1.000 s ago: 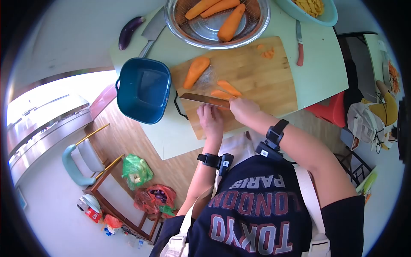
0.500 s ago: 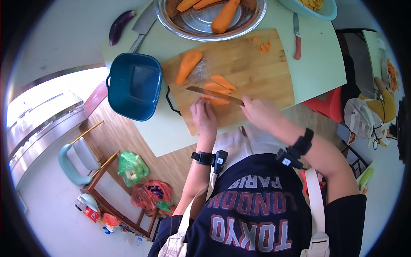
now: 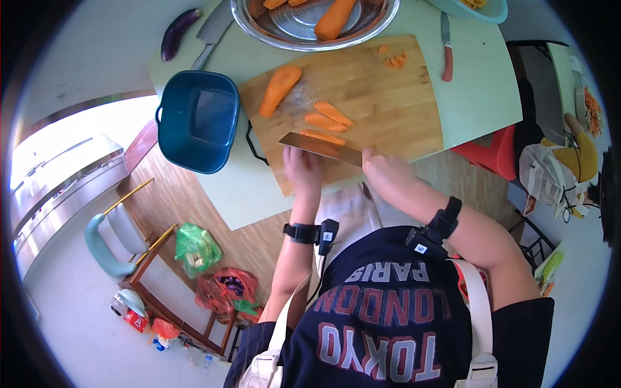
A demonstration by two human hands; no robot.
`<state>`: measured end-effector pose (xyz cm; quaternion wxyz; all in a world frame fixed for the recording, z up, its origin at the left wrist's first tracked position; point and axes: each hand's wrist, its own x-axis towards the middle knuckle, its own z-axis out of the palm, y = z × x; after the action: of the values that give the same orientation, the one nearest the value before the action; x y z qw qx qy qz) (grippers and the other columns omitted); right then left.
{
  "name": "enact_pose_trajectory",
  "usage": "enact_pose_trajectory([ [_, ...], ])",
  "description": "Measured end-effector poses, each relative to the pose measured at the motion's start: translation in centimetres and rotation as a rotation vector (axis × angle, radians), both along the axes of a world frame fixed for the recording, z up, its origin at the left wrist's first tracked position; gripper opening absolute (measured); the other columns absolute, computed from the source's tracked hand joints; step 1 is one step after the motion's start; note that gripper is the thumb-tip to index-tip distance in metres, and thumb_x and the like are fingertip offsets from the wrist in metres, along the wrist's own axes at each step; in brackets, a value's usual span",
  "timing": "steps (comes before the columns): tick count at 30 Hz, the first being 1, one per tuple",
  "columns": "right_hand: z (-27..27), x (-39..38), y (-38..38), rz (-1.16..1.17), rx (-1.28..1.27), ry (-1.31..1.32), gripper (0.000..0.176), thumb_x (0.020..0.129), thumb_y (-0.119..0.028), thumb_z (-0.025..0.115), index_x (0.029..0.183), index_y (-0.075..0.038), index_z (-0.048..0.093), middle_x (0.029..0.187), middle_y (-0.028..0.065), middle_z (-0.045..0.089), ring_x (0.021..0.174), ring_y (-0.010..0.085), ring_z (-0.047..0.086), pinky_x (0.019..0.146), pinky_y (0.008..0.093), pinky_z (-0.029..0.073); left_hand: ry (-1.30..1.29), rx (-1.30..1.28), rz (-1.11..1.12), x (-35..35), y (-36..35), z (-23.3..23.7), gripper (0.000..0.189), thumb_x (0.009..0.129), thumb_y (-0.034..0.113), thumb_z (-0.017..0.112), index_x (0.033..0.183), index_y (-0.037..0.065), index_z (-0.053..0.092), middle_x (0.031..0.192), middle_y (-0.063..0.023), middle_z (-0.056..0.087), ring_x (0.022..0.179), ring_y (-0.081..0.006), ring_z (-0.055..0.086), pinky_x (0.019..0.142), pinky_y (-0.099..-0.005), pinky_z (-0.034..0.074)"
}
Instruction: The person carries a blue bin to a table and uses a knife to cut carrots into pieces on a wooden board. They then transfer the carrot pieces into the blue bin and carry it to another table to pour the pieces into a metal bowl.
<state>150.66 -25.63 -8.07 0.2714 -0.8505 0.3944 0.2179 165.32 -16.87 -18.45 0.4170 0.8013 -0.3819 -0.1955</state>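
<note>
My right hand (image 3: 387,169) is closed round the handle of a kitchen knife (image 3: 323,149), its broad blade pointing left across the near part of the wooden cutting board (image 3: 381,90). Just behind the blade, my left hand (image 3: 303,169) has its fingers curled at a carrot piece, which the blade mostly hides. One thin carrot slice (image 3: 325,136) lies along the blade's far side. Beyond it are two more cut carrot slices (image 3: 323,121). A larger peeled carrot chunk (image 3: 280,90) rests at the board's left, and small carrot scraps (image 3: 396,61) lie at the far right.
A blue basin (image 3: 199,123) stands left of the board. A metal colander (image 3: 304,44) with carrots sits behind it. A cleaver (image 3: 213,29) and an eggplant (image 3: 180,33) are at back left, a red-handled knife (image 3: 447,61) at right. Another person's yellow sleeve (image 3: 582,158) shows far right.
The knife blade has shifted nearer to me and a thin slice now lies apart on its far side. My left hand has drawn back slightly. The whole view has shifted a little.
</note>
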Motion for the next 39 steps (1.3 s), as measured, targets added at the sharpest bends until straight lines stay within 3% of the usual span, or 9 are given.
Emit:
enact_pose_trajectory([
  [2,-0.2,0.0,0.0,0.013,-0.011,0.003,0.016,0.074,0.000,0.054,0.088,0.005,0.051,0.071,0.0200,0.064,0.070,0.0333,0.065,0.058,0.0395,0.053,0.085,0.093,-0.047,1.9,0.2,2.0,0.017,0.079,-0.002,0.055,0.096,0.001,0.056,0.093,-0.0151,0.057,0.084,-0.0314,0.055,0.067,-0.0347,0.046],
  [4,-0.4,0.0,-0.5,0.018,-0.025,0.009,0.015,0.074,0.000,0.054,0.089,0.005,0.052,0.072,0.0202,0.064,0.071,0.0336,0.065,0.059,0.0399,0.053,-0.343,-0.371,-0.082,3.9,0.0,3.6,0.011,0.078,0.000,0.059,0.089,0.002,0.056,0.087,-0.0132,0.058,0.084,-0.0285,0.055,0.070,-0.0339,0.045],
  [7,-0.6,0.0,-0.4,-0.009,0.044,0.025,0.016,0.074,-0.001,0.056,0.090,0.004,0.054,0.074,0.0203,0.064,0.073,0.0331,0.066,0.060,0.0405,0.053,-0.446,-0.419,-0.214,4.9,-5.0,6.2,0.010,0.081,0.010,0.060,0.087,0.003,0.056,0.086,-0.0118,0.057,0.083,-0.0278,0.054,0.072,-0.0353,0.042],
  [13,1.3,1.5,-0.7,0.000,0.032,0.082,0.013,0.076,-0.003,0.055,0.089,0.002,0.056,0.076,0.0190,0.065,0.075,0.0319,0.066,0.063,0.0402,0.053,-0.375,-0.066,-0.407,5.4,-7.7,3.7,0.024,0.087,0.028,0.054,0.082,0.004,0.052,0.078,-0.0112,0.054,0.076,-0.0292,0.052,0.066,-0.0385,0.040],
  [19,0.4,1.5,-0.9,-0.021,0.051,0.072,0.012,0.077,-0.003,0.054,0.087,0.002,0.057,0.077,0.0192,0.065,0.076,0.0321,0.066,0.063,0.0396,0.053,-0.304,-0.004,-0.449,5.6,-8.6,3.6,0.025,0.088,0.026,0.054,0.076,0.004,0.049,0.071,-0.0126,0.052,0.069,-0.0306,0.051,0.062,-0.0401,0.040],
  [22,-0.2,1.0,-1.2,-0.013,0.050,-0.058,0.021,0.064,0.000,0.062,0.084,0.005,0.054,0.072,0.0223,0.063,0.071,0.0352,0.065,0.061,0.0422,0.052,-0.326,0.035,-0.459,5.4,-8.8,3.5,0.026,0.088,0.025,0.054,0.074,0.004,0.048,0.071,-0.0135,0.052,0.068,-0.0317,0.051,0.061,-0.0411,0.040],
  [24,0.1,1.3,-1.2,0.015,0.048,0.043,0.011,0.076,-0.002,0.054,0.085,0.003,0.057,0.078,0.0208,0.064,0.076,0.0337,0.065,0.063,0.0404,0.053,-0.357,0.017,-0.447,5.3,-8.7,3.3,0.026,0.088,0.025,0.053,0.074,0.003,0.048,0.070,-0.0136,0.052,0.068,-0.0319,0.051,0.061,-0.0413,0.041],
  [35,-2.5,0.4,-0.3,0.031,0.007,-0.007,0.012,0.077,-0.004,0.051,0.086,0.003,0.056,0.075,0.0201,0.065,0.073,0.0340,0.065,0.060,0.0412,0.053,-0.390,-0.090,-0.447,5.0,-7.4,3.0,0.026,0.091,0.020,0.047,0.071,0.002,0.046,0.068,-0.0164,0.051,0.067,-0.0360,0.050,0.060,-0.0437,0.039],
  [39,-4.2,-0.5,-0.8,0.025,-0.020,-0.028,0.013,0.078,-0.005,0.052,0.087,0.003,0.056,0.074,0.0212,0.064,0.073,0.0335,0.065,0.060,0.0421,0.052,-0.493,-0.051,-0.449,4.6,-8.6,2.4,0.022,0.088,0.020,0.050,0.072,0.005,0.049,0.069,-0.0120,0.052,0.067,-0.0315,0.051,0.059,-0.0407,0.039],
])
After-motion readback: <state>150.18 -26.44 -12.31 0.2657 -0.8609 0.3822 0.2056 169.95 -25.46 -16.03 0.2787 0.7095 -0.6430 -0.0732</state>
